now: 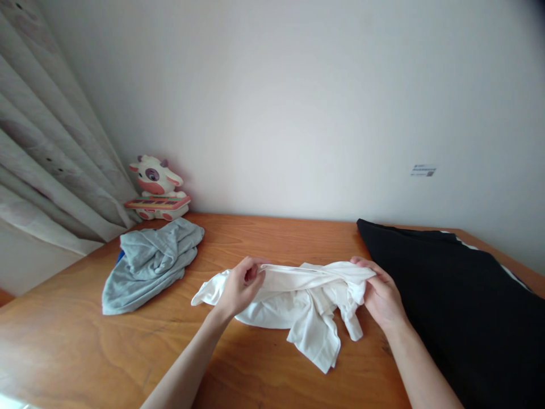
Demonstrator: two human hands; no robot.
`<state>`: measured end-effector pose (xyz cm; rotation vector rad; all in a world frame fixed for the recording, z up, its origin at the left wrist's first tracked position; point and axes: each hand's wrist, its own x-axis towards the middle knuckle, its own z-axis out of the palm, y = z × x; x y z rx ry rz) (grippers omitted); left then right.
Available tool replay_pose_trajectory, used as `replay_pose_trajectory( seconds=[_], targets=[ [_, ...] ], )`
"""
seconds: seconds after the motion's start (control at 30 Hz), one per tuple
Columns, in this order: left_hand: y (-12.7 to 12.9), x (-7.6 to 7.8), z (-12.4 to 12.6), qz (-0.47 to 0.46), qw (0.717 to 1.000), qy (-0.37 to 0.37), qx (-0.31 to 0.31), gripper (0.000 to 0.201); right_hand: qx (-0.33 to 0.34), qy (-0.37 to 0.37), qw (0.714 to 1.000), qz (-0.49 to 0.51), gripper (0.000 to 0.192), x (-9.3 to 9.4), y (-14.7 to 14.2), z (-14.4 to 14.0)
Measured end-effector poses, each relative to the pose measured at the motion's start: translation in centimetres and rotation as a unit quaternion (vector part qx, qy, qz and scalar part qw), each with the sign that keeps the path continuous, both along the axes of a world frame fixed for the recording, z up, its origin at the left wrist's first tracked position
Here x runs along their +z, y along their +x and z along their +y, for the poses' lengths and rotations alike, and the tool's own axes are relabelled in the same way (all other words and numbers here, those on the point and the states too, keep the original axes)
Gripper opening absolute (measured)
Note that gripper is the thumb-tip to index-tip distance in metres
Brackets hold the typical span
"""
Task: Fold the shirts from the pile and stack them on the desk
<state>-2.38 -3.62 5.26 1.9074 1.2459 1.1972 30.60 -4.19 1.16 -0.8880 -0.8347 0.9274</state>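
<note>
A crumpled white garment, which looks like a shirt, lies partly on the wooden table and is partly lifted by both hands. My left hand pinches its upper edge between thumb and fingers. At the other end, my right hand grips a bunched part, with the thumb on top and some fingers hidden behind the cloth. Between the hands the edge is stretched nearly straight. Loose folds, one like a sleeve, hang toward me onto the tabletop.
A heaped grey garment lies at the left, with a bit of blue under it. Behind it a toy cow with a keyboard stands by the wall. Black cloth covers the right side of the table. A curtain hangs at far left.
</note>
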Motion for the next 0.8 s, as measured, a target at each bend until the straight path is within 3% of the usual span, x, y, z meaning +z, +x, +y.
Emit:
replay_pose_trajectory(
  seconds=[0.13,0.3,0.37,0.47,0.53,0.63,0.7,0.8],
  targets=[
    [0.1,-0.5,0.4,0.054,0.998,0.015,0.007,0.012,-0.009,-0.035,0.999,-0.006,0.041,0.4,-0.8,0.3],
    [-0.6,-0.8,1.8,-0.081,0.995,-0.004,0.055,0.018,-0.049,-0.052,0.992,-0.108,0.046,1.6,-1.0,0.2],
    [-1.6,-0.1,2.0,-0.093,0.993,0.037,0.054,0.021,-0.082,-0.037,0.973,-0.212,0.043,2.5,-0.4,-0.3],
    [-3.4,1.6,1.2,-0.003,0.996,0.090,-0.008,0.014,-0.110,0.031,0.913,-0.392,0.037,4.4,1.1,-2.0],
    [-4.6,2.7,0.3,0.110,0.988,0.058,-0.089,0.020,-0.067,0.048,0.877,-0.473,0.037,5.9,2.2,-3.5],
    [-5.5,3.8,-0.9,0.287,0.941,-0.006,-0.180,0.028,0.073,0.003,0.843,-0.533,0.040,7.7,3.7,-5.7],
    [-5.3,4.3,-1.6,0.353,0.915,-0.023,-0.194,0.029,0.150,-0.040,0.822,-0.547,0.043,8.5,4.3,-6.9],
    [-4.6,5.4,-2.8,0.377,0.909,-0.026,-0.178,0.028,0.243,-0.103,0.797,-0.544,0.044,9.4,4.8,-8.3]
  ],
)
